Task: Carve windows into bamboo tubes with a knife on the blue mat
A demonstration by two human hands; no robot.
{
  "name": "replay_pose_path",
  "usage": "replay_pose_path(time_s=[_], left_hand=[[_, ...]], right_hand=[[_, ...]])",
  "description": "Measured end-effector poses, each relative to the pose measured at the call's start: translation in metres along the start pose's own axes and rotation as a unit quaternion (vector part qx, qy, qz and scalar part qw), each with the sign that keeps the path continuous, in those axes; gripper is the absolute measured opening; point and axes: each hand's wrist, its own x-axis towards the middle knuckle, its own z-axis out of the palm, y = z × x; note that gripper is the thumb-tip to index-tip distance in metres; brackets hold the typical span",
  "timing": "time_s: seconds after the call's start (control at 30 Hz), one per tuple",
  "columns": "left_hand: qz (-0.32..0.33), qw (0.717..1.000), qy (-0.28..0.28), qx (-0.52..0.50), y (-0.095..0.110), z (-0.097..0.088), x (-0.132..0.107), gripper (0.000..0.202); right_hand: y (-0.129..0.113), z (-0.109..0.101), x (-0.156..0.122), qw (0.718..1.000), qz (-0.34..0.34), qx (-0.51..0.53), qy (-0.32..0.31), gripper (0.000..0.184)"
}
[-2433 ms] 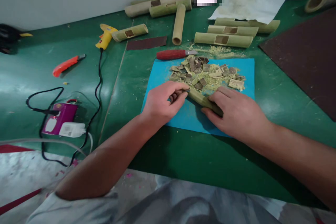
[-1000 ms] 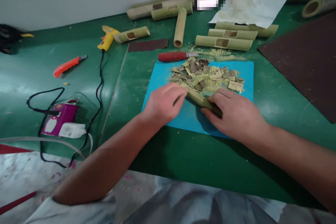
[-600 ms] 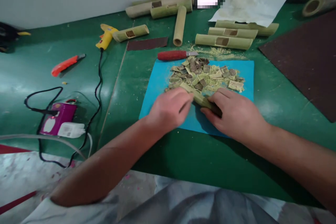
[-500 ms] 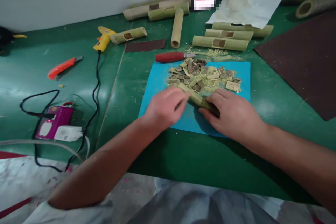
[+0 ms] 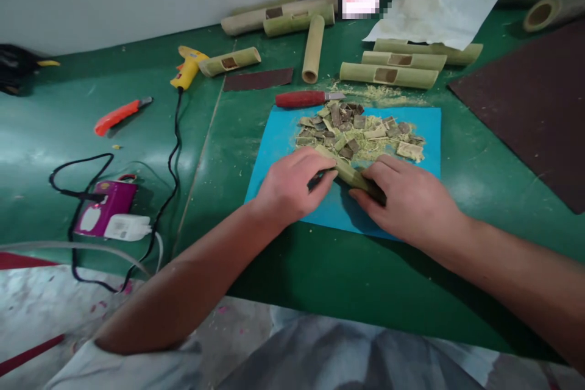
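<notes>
A short green bamboo tube (image 5: 346, 172) lies slanted on the blue mat (image 5: 278, 140). My right hand (image 5: 409, 201) is wrapped round its near right end and pins it to the mat. My left hand (image 5: 292, 186) is closed in a pinch on a small dark tool, whose tip presses against the tube's left part. Most of the tool is hidden by my fingers. Just behind both hands, a pile of bamboo chips and shavings (image 5: 361, 130) covers the far half of the mat.
A red-handled knife (image 5: 304, 99) lies at the mat's far edge. On the green table are several cut bamboo tubes (image 5: 388, 75), a sandpaper strip (image 5: 258, 79), a yellow glue gun (image 5: 187, 67), an orange utility knife (image 5: 119, 116), a purple device with cables (image 5: 105, 212), white paper (image 5: 439, 3) and a brown sheet (image 5: 534, 97).
My left hand has shifted slightly right along the tube with the tool, working against its left part. My right hand has kept its hold on the tube.
</notes>
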Motion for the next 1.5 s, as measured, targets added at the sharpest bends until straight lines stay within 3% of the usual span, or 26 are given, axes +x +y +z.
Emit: replay_pose_path(time_s=[0.13,0.43,0.7,0.87,1.03,1.17,1.3,1.5], left_hand=[[-0.040,0.999,-0.025,0.020,0.001,-0.002,0.001,0.015],[-0.083,0.995,0.007,0.051,-0.005,-0.005,0.000,0.015],[-0.069,0.997,0.016,0.040,-0.006,-0.006,0.001,0.014],[-0.005,1.000,-0.009,-0.018,-0.001,0.001,0.000,0.015],[-0.033,0.999,0.003,0.023,-0.004,0.001,0.001,0.017],[0.000,1.000,-0.020,-0.005,-0.003,0.002,0.000,0.018],[-0.046,0.998,0.006,0.043,-0.005,0.001,0.000,0.017],[-0.013,1.000,-0.017,0.001,-0.003,0.003,0.002,0.017]], right_hand=[[0.000,-0.001,0.000,1.000,0.001,0.003,-0.011,0.016],[0.000,0.000,0.000,1.000,-0.011,0.003,0.001,0.018],[0.000,0.000,0.000,1.000,-0.006,0.004,-0.002,0.017],[-0.001,-0.001,0.000,1.000,0.000,0.006,-0.008,0.016],[-0.001,-0.002,0.000,1.000,0.003,0.010,-0.014,0.017],[-0.001,-0.001,0.000,1.000,-0.003,0.003,-0.008,0.016],[0.000,0.000,-0.001,1.000,0.000,-0.001,-0.004,0.017],[0.000,0.001,-0.002,1.000,-0.002,0.008,-0.005,0.018]])
